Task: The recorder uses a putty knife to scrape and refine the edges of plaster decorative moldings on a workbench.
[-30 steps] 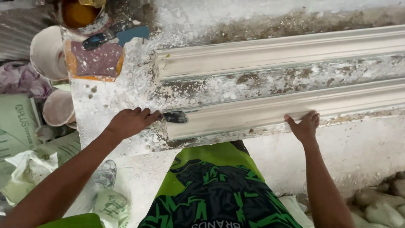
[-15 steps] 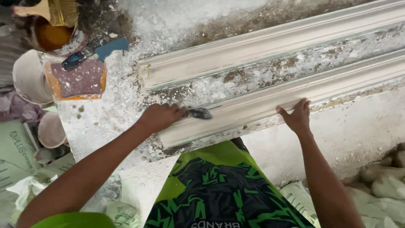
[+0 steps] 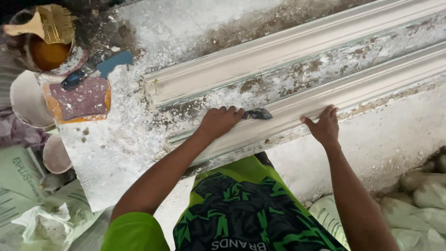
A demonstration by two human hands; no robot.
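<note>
My left hand (image 3: 218,122) is shut on a small scraper (image 3: 258,114) with a dark blade, which rests on the near white plaster moulding (image 3: 371,86). My right hand (image 3: 324,126) lies flat, fingers spread, on the same moulding's front edge, a little to the right of the blade. A second long moulding (image 3: 278,56) lies parallel behind it. Both sit on a white, plaster-spattered bench (image 3: 116,153).
At the far left stand a container of orange liquid (image 3: 46,53) with a gold brush (image 3: 46,25), an orange tray (image 3: 79,100), a blue-handled tool (image 3: 100,69) and white bowls (image 3: 28,100). Paper sacks (image 3: 23,186) lie lower left, plaster lumps (image 3: 423,190) lower right.
My left hand has slid the scraper rightwards along the near moulding. My right hand has stayed on the moulding's front edge. The view has shifted.
</note>
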